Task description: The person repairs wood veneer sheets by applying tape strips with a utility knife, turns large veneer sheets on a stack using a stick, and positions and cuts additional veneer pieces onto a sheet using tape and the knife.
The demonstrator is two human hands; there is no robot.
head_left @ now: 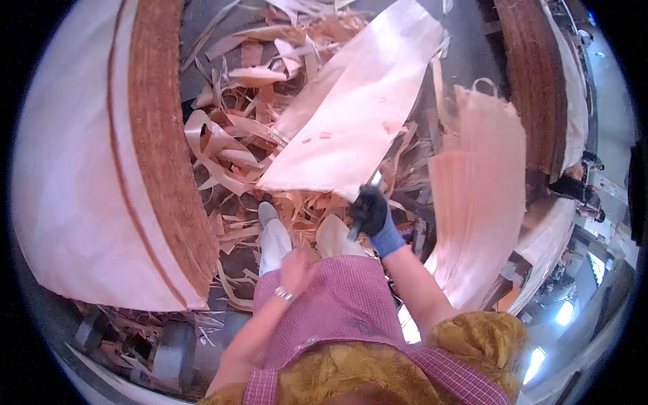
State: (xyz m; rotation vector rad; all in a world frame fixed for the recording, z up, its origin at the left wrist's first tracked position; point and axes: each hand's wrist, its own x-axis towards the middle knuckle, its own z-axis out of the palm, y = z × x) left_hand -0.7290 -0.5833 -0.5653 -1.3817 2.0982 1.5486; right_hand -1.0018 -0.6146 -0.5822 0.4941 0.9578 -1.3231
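1. Fingers of the gloved right hand [370,210] close around a slim tool [354,231], perhaps a knife, at the near corner of a long, pale wood sheet [347,111]. Whether they also pinch the sheet cannot be told. The glove likely guards against sharp edges.

2. The bare left hand [299,266], a metal band [283,294] at its wrist, hovers before a checked apron [331,297]. Motion blurs its fingers; whether it grasps anything cannot be told.

3. The sheet stretches away from the worker's legs, its near edge facing the body, an angle that probably puts that corner within easy reach.

4. Torn strips [253,74] litter the floor [466,34] beneath and beside it, apparently cast down as waste.

5. Layered stacks flank the worker: a thick one [158,148] at left, a curved bundle [479,189] at right, seemingly kept to the sides to leave standing room between.
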